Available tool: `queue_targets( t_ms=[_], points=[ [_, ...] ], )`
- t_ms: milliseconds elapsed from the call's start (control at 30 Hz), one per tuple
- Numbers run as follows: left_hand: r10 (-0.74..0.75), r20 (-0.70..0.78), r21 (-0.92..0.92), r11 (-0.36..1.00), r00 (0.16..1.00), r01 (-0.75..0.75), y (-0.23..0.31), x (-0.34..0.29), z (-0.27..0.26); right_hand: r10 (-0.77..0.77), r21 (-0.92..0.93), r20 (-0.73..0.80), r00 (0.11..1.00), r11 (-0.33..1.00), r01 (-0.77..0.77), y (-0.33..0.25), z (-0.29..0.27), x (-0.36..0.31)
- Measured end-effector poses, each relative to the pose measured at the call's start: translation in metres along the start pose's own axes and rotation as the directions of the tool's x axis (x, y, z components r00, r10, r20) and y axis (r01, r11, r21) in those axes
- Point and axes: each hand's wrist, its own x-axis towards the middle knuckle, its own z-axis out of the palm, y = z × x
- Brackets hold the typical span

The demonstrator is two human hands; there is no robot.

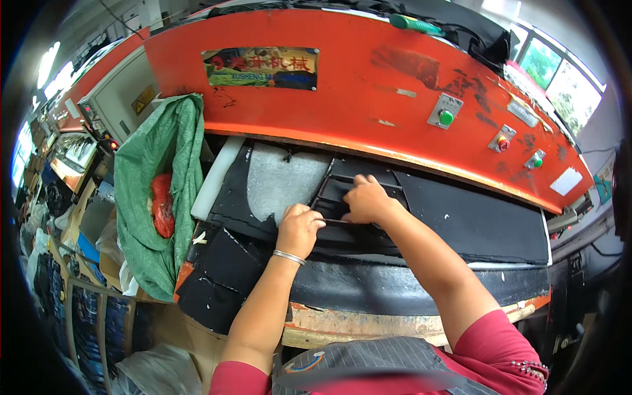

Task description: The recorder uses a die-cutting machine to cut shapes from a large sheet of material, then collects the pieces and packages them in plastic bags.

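My left hand, with a silver bangle on the wrist, is closed on the near edge of a black metal cutting die that lies on black sheet material. Further in, my right hand grips the same die, fingers curled over its far bars. The die sits under the overhanging orange head of a press machine, on the machine's bed. A grey worn patch of cutting board shows just left of the die.
A green woven sack with red material inside hangs at the left of the bed. Green and red push buttons sit on the orange head. Black scrap pieces hang over the front edge. Stacked dark goods lie lower left.
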Motion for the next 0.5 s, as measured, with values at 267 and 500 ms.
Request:
queue_targets(
  t_ms=[267,500],
  points=[
    [-0.438,0.204,-0.798,0.443,0.875,0.408,-0.04,0.017,0.012,-0.168,0.175,0.043,0.985,0.972,0.158,0.026,-0.009,0.01],
    [-0.362,0.252,-0.177,0.894,0.898,0.411,-0.038,0.038,0.06,-0.04,0.355,-0.025,0.999,0.934,0.046,0.025,-0.016,0.001]
  ],
)
